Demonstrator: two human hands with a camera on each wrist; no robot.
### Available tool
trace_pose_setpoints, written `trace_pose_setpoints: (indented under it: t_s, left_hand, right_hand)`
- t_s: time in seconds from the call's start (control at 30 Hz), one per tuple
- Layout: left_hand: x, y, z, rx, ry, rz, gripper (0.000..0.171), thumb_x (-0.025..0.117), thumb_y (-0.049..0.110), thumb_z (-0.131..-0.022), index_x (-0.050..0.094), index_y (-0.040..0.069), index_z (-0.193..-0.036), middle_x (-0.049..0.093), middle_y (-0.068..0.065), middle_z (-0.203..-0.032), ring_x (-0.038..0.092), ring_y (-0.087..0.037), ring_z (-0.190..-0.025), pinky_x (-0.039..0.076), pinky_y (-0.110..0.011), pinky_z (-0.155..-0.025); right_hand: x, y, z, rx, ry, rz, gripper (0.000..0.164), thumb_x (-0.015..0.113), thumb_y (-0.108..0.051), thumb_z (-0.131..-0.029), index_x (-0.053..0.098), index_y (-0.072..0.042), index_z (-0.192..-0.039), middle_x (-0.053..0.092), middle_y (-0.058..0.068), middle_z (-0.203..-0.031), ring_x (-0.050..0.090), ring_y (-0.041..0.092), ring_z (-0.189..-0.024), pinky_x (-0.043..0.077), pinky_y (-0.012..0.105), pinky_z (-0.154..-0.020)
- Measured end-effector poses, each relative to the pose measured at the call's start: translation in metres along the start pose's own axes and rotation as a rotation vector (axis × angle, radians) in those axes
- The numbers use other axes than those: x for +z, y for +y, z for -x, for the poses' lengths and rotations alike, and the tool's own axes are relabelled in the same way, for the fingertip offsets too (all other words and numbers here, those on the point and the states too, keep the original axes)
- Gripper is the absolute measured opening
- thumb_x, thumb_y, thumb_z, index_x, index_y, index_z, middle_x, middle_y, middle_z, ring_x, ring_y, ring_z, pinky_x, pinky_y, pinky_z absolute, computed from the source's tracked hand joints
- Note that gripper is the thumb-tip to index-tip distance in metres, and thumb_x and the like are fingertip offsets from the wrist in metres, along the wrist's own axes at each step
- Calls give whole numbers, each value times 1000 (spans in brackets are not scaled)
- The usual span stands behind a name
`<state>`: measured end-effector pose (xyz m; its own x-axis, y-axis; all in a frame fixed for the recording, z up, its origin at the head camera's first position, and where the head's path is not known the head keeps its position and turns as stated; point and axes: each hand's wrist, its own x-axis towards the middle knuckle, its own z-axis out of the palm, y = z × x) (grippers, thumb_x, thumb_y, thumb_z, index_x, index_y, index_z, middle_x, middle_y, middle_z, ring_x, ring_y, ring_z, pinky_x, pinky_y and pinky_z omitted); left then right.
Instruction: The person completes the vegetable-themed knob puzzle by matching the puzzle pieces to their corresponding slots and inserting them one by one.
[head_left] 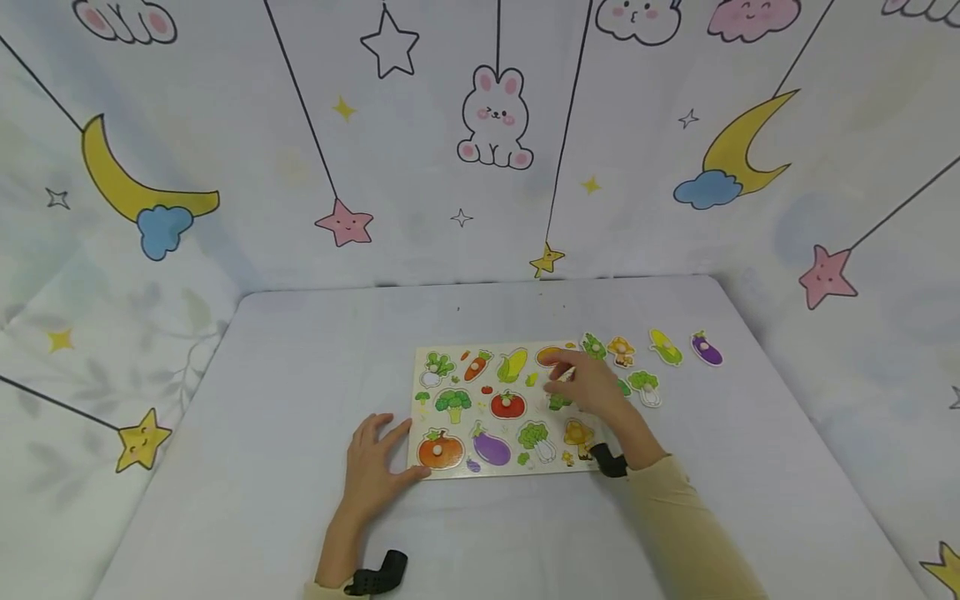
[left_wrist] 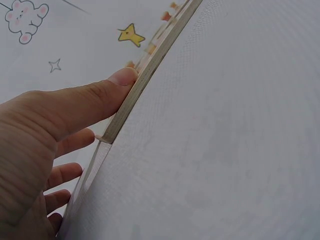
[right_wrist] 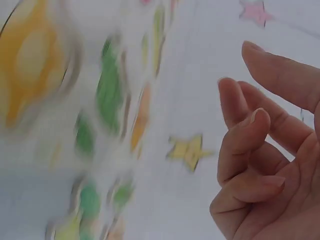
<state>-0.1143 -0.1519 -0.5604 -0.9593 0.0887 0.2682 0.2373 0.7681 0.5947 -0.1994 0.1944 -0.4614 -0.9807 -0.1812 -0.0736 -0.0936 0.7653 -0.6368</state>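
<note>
A flat wooden puzzle board (head_left: 465, 425) with printed vegetables lies on the table. At its lower left corner my left hand (head_left: 372, 467) touches it, the thumb along the near edge and the fingers beside the left edge. The left wrist view shows the thumb (left_wrist: 95, 97) against the board's side edge (left_wrist: 132, 97). Over the board's right part hovers my right hand (head_left: 588, 385), fingertips close to a yellow-orange shape (head_left: 548, 356). In the right wrist view its fingers (right_wrist: 232, 150) are loosely bent, with nothing between them and the thumb. It hides part of the board.
Loose pieces lie past the board's right side: a mushroom (head_left: 621, 352), a corn (head_left: 665, 347), an eggplant (head_left: 707, 348), a leafy green vegetable (head_left: 645, 387) and a green piece (head_left: 593, 346). A printed cloth wall (head_left: 420, 167) rises behind the white table (head_left: 322, 350).
</note>
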Motion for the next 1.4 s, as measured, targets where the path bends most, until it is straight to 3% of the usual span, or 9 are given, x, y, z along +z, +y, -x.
trace_pose_setpoints:
  t_s: [0.3, 0.6, 0.8, 1.13, 1.4]
  left_hand:
    - [-1, -2, -1, -9, -16, 9, 77, 84, 46, -65, 64, 8, -129, 46, -19, -138, 31, -41, -134, 26, -67, -106]
    - [-1, -2, -1, -17, -15, 10, 76, 85, 45, -65, 64, 8, -129, 46, -18, -137, 31, -40, -134, 25, -66, -107]
    - [-1, -1, 0, -19, -9, 14, 76, 84, 44, -66, 64, 8, -129, 47, -19, -137, 31, -40, -134, 25, -66, -107]
    - [-2, 1, 0, -27, -29, 21, 77, 84, 45, -66, 63, 8, -130, 46, -19, -137, 31, -41, -134, 24, -65, -108]
    - [-2, 1, 0, -18, -26, 12, 77, 85, 45, -66, 63, 8, -129, 47, -18, -136, 32, -40, -133, 26, -66, -106]
  right_hand:
    - [-55, 90, 19, 147, 102, 14, 44, 71, -18, -88, 61, -5, -128, 67, 14, -102, 55, 24, -81, 44, 28, -60]
    - [-69, 150, 30, 263, 40, -36, 47, 70, -18, -89, 57, -5, -132, 61, 13, -104, 53, 27, -92, 43, 29, -69]
    - [-66, 160, 29, 262, 8, -57, 47, 73, -21, -87, 59, -5, -130, 62, 12, -100, 53, 27, -93, 41, 31, -74]
    - [-59, 155, 24, 188, 27, -42, 38, 74, -16, -85, 65, 1, -118, 60, 9, -91, 53, 21, -82, 41, 29, -69]
    - [-56, 155, 20, 225, 26, -34, 30, 73, -15, -86, 66, 1, -111, 61, 8, -90, 53, 22, -83, 42, 29, -71]
